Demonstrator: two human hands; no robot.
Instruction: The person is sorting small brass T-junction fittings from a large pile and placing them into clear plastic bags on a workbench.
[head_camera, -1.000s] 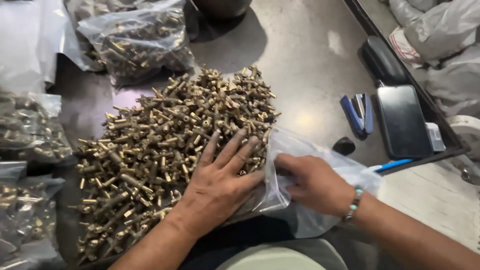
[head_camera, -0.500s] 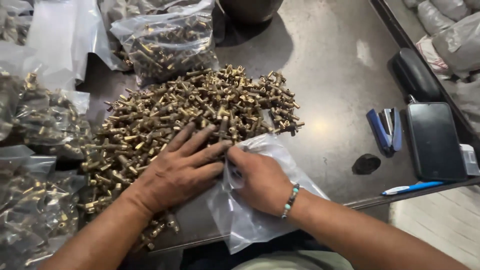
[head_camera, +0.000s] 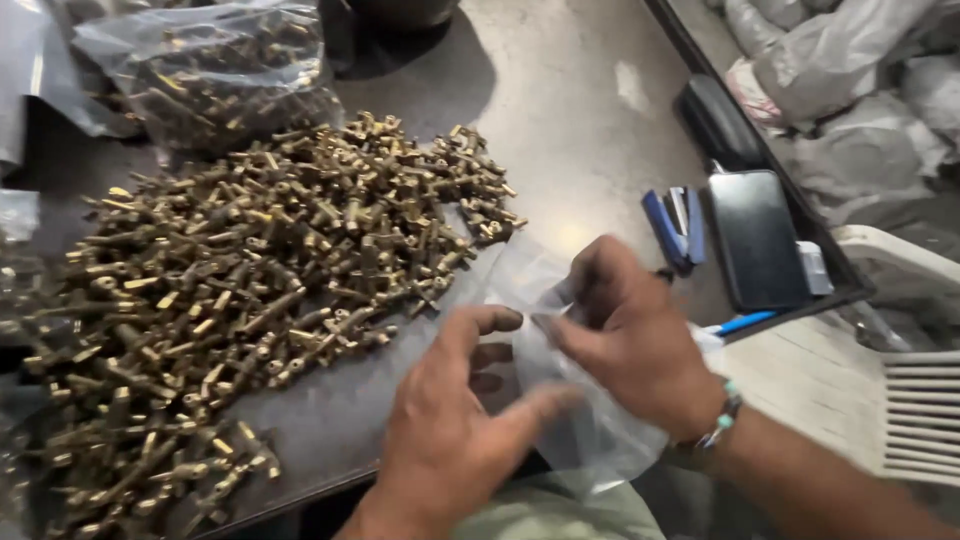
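A big heap of small brass fittings covers the left half of the grey table. My left hand and my right hand are together at the table's front edge, to the right of the heap. Both pinch a clear plastic bag between fingers and thumbs. The bag hangs over the table edge toward my lap. A beaded bracelet sits on my right wrist.
A filled clear bag of brass parts lies at the back left. A blue stapler, a black phone and a blue pen sit at the table's right edge. White sacks and a white plastic chair stand beyond it.
My left hand has lifted off the heap of fittings and moved right to join my right hand on the clear bag. The view has shifted closer.
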